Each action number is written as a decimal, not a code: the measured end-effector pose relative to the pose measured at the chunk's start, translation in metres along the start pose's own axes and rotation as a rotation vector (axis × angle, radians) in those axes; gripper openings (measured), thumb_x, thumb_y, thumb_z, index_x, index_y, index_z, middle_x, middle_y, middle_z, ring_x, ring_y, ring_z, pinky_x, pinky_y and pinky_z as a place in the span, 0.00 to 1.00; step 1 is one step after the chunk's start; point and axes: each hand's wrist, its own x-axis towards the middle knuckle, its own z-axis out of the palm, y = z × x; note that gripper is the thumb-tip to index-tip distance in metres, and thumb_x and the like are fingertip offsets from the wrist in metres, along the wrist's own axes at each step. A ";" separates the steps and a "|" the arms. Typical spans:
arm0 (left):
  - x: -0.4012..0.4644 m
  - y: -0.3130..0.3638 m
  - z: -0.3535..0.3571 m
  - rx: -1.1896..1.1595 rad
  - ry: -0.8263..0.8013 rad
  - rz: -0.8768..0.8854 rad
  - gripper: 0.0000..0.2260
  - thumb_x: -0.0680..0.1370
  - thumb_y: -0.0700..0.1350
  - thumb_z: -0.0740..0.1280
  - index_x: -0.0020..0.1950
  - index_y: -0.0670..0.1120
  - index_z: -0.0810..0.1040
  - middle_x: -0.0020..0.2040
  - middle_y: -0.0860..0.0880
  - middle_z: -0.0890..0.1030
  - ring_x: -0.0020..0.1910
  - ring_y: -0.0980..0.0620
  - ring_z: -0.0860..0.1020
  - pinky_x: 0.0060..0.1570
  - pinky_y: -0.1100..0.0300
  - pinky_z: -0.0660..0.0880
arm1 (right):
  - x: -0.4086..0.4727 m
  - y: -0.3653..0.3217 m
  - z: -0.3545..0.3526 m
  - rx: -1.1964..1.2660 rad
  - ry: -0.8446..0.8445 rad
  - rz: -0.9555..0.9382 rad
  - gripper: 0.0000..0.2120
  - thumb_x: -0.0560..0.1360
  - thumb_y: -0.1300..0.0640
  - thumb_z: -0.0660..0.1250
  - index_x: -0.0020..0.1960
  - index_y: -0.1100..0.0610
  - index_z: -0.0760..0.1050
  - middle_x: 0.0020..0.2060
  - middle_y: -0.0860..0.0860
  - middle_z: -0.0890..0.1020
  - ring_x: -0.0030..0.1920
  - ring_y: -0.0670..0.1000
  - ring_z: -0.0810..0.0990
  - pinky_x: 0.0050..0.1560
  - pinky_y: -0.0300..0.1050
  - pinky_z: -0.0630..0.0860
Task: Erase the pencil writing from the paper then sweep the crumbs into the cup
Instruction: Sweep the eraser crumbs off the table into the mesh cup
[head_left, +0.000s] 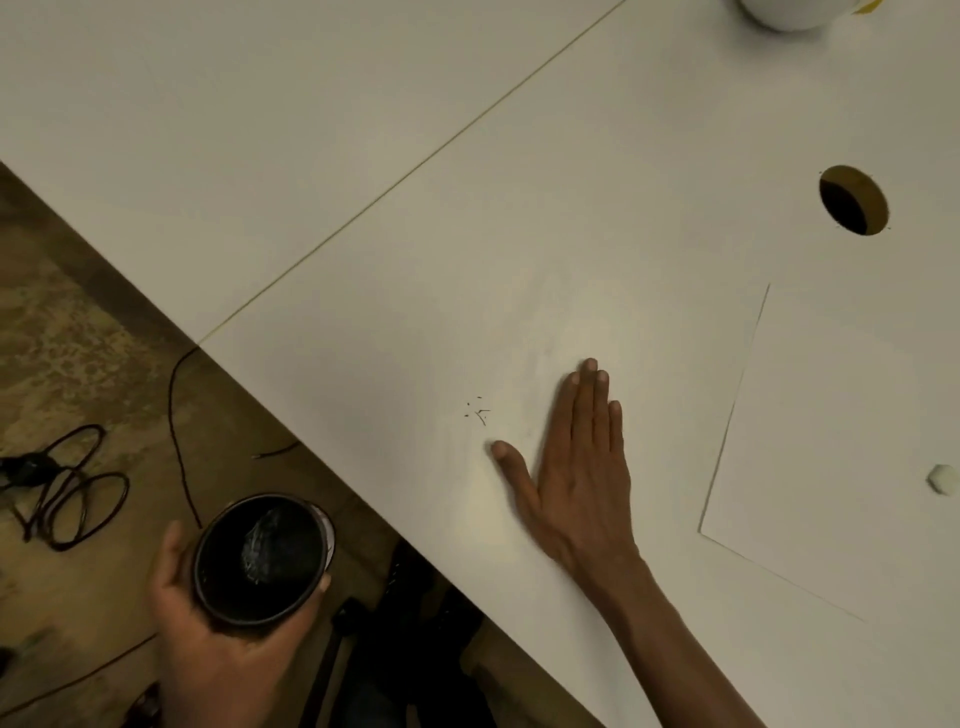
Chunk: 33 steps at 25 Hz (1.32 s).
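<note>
While your left hand (208, 613) wraps the dark cup (262, 558) round its wall, below the table (311, 156) edge, treat it as light and rigid and keep that side grip. The crumbs (478, 411) near the edge look weightless and prone to scatter, so push them gently. Your right hand (574, 467) lies flat, fingers spread, holding nothing. The paper (831, 415) and eraser (943, 479) lie far right.
</note>
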 end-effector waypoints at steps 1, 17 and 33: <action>0.000 -0.001 0.000 -0.050 -0.009 -0.058 0.61 0.51 0.45 0.86 0.75 0.72 0.57 0.69 0.56 0.73 0.67 0.60 0.71 0.68 0.47 0.68 | 0.003 -0.011 0.002 0.003 0.001 -0.001 0.45 0.77 0.29 0.45 0.78 0.64 0.40 0.78 0.59 0.42 0.78 0.54 0.39 0.77 0.56 0.48; 0.018 0.021 0.040 -0.210 -0.276 -0.118 0.61 0.56 0.50 0.83 0.82 0.55 0.52 0.75 0.51 0.68 0.71 0.52 0.71 0.67 0.58 0.68 | 0.019 -0.035 0.001 -0.034 -0.036 -0.288 0.41 0.79 0.33 0.46 0.78 0.62 0.42 0.78 0.57 0.42 0.78 0.53 0.39 0.77 0.56 0.48; 0.028 0.012 0.038 -0.204 -0.348 -0.066 0.59 0.54 0.58 0.84 0.77 0.68 0.51 0.73 0.54 0.71 0.72 0.52 0.71 0.69 0.53 0.70 | 0.001 -0.077 0.011 -0.030 -0.102 -0.536 0.41 0.79 0.34 0.50 0.78 0.64 0.44 0.78 0.60 0.44 0.78 0.55 0.41 0.77 0.55 0.49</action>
